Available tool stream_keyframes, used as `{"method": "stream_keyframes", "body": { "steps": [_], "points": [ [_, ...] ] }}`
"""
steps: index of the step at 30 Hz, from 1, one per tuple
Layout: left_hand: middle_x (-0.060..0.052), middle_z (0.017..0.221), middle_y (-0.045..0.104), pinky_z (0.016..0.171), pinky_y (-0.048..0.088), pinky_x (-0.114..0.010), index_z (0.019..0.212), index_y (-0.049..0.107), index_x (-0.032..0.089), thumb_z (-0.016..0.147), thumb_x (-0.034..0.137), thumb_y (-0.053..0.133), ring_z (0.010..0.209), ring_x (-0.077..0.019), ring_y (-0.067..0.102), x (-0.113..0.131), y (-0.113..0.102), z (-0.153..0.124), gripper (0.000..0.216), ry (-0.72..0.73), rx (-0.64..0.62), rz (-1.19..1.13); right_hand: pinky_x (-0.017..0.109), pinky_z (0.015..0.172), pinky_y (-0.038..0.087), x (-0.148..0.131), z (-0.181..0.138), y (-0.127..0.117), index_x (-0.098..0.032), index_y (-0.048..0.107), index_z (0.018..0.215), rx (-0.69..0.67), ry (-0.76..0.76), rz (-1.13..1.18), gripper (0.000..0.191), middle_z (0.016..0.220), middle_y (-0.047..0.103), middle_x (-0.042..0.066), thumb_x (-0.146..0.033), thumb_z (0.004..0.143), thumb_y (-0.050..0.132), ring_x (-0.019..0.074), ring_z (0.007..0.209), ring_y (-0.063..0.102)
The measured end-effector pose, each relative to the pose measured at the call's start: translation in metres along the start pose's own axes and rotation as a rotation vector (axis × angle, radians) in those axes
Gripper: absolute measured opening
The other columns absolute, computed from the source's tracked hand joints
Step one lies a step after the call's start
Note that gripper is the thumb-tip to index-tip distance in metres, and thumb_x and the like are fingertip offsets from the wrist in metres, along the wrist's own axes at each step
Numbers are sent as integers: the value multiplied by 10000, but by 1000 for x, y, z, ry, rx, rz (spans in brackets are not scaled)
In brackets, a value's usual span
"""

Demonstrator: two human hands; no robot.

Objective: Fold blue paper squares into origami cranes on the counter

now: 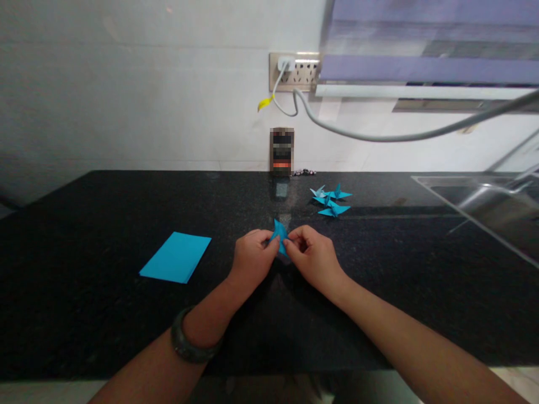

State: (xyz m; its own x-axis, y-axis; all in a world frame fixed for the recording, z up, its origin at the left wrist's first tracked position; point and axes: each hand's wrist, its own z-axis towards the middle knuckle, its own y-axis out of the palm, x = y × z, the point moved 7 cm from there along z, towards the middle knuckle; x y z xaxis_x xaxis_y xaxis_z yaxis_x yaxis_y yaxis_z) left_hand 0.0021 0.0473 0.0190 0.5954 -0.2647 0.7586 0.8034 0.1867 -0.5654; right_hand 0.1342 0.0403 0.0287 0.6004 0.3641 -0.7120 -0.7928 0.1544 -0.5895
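Note:
Between my two hands is a small piece of folded blue paper [278, 229], its pointed tip rising above my fingers. My left hand [255, 252] pinches its left side with thumb and fingers. On the other side, my right hand [314, 253] grips the paper the same way, the two thumbs close together. My fingers cover much of the paper, so its full shape is hidden. A stack of flat blue paper sheets [176, 258] lies to the left of my left hand. Beyond my right hand sit several folded paper cranes [334, 210], mostly blue and one paler.
The black countertop [105, 314] runs back to a white tiled wall. A phone-like object [282, 151], its screen blurred, leans there beside a beaded strand [305, 172]. A grey cable [370, 136] hangs from the wall socket [295, 73]. At right is a metal sink [497, 202].

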Motion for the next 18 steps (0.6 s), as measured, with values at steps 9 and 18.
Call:
{"method": "stream_keyframes", "body": {
  "steps": [9,18],
  "points": [
    [-12,566,630,483,460,-221,725,654,128,695,332,616,499,-117,574,-13,20,-5,209,-352,-173,-591,206,399,361,18,2,9,-155,571,678,-123,249,473,223,523,503,-25,-367,746,550,83,436,437],
    [-2,528,616,456,440,-206,684,665,134,677,300,622,456,-95,534,-8,25,-7,171,-321,-273,-566,161,348,373,25,0,16,-126,586,759,-210,396,576,159,537,524,-36,-254,665,595,56,422,444]
  ]
}}
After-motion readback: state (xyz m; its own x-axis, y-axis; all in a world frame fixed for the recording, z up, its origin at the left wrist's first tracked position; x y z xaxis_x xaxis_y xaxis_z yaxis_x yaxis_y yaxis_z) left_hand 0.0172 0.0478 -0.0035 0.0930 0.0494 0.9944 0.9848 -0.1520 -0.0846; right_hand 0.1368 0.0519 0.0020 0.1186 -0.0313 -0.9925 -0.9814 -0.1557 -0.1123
